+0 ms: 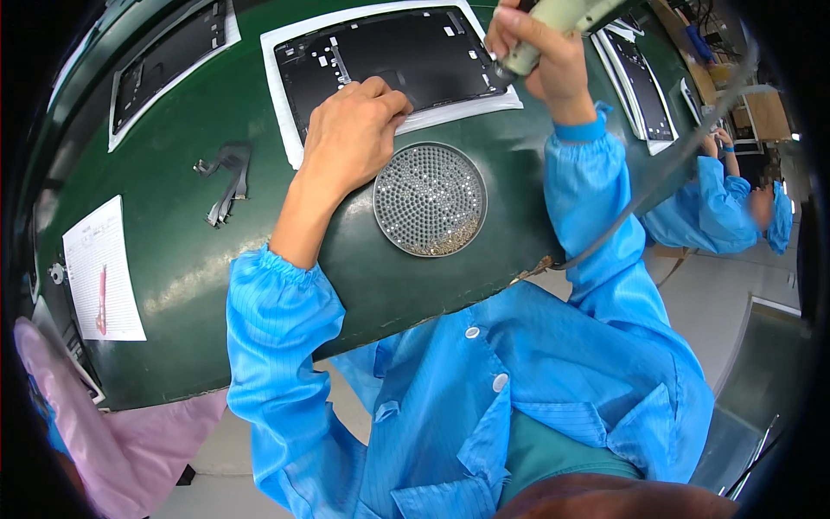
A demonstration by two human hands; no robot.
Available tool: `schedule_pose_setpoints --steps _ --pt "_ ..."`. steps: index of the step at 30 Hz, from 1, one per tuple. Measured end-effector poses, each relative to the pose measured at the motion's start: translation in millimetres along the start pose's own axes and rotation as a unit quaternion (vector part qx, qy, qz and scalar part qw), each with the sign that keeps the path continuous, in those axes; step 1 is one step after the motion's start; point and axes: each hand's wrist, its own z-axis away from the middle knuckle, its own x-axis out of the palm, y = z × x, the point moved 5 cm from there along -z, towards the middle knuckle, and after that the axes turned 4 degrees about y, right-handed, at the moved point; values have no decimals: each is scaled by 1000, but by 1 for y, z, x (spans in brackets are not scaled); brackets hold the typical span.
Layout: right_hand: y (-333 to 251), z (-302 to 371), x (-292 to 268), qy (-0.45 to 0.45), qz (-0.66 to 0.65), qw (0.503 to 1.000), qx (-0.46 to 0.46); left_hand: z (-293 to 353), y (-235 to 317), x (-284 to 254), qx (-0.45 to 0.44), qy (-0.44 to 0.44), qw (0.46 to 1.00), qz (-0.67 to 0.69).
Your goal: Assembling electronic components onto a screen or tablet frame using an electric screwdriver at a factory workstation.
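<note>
My right hand (pixel 558 65) is wrapped round a pale green electric screwdriver (pixel 566 22), its dark tip over the right edge of a flat black panel (pixel 424 56). The panel has small white and silver pieces on it and lies on a white foam-like frame (pixel 283 104). At the panel's near edge rests my left hand (pixel 356 130), fingers curled in; what they hold, if anything, is hidden. Just below that hand sits a round grey tray (pixel 406 186) full of small holes, with tiny screws (pixel 458 233) gathered at its lower right.
Similar black panels lie at the far left (pixel 173 56) and right (pixel 638 78). Grey flat cables (pixel 232 177) and a ruled sheet (pixel 104 268) with a pink pen (pixel 102 303) are to the left. A cord (pixel 657 186) crosses the right side. Other people are at both sides.
</note>
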Motion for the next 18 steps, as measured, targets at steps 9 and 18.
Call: schedule_pose_setpoints --steps 9,18 --pt "4 62 77 -65 51 997 3 0 0 -5 27 -6 999 27" --pt "21 65 81 -86 59 994 -22 1 -1 -1 30 2 999 30"
